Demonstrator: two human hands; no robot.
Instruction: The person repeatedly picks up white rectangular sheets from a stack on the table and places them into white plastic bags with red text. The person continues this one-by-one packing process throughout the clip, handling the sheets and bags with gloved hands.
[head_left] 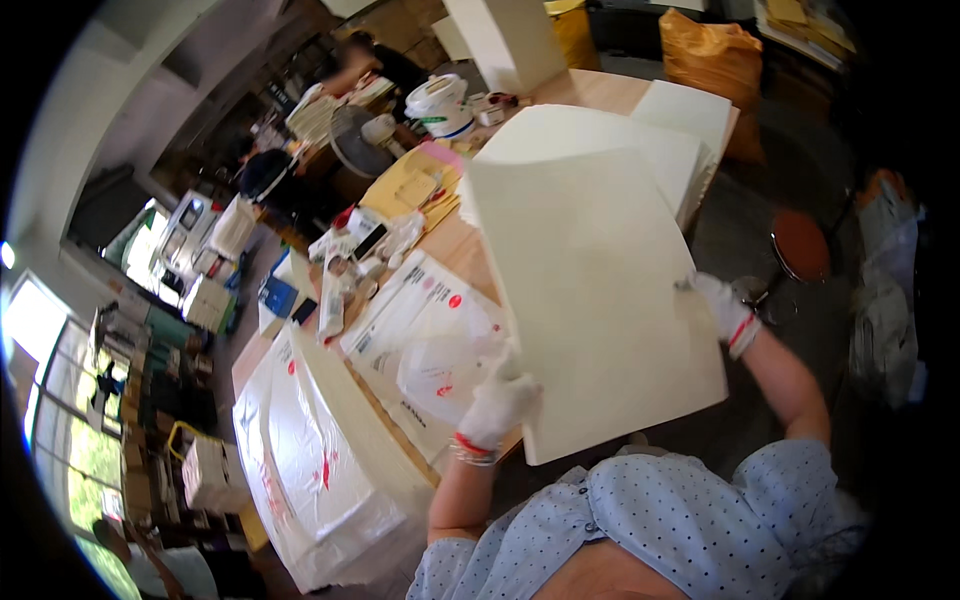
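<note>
While I watch through the head camera from my end, the stack of paper (610, 300) is tilted between two gloved hands, its near end out past the edge of the bench (590, 87); the fingers of my left hand (497, 400) are closed on its left edge toward the near corner, and those of my right hand (715, 305) are bent around its right edge; beyond it a pale pile (580, 130) lies on the bench, and I cannot tell whether the held stack touches that pile; I would count getting hold of the stack as done, with squaring it or laying it down left to do, though I cannot say which; to the left a printed wrapper (385, 315) is spread out with the stack not on it, so I judge any wrapping of this one not begun; nearer me sits a bundle under plastic (300, 450), which looks closer to finished, though its underside is hidden.
</note>
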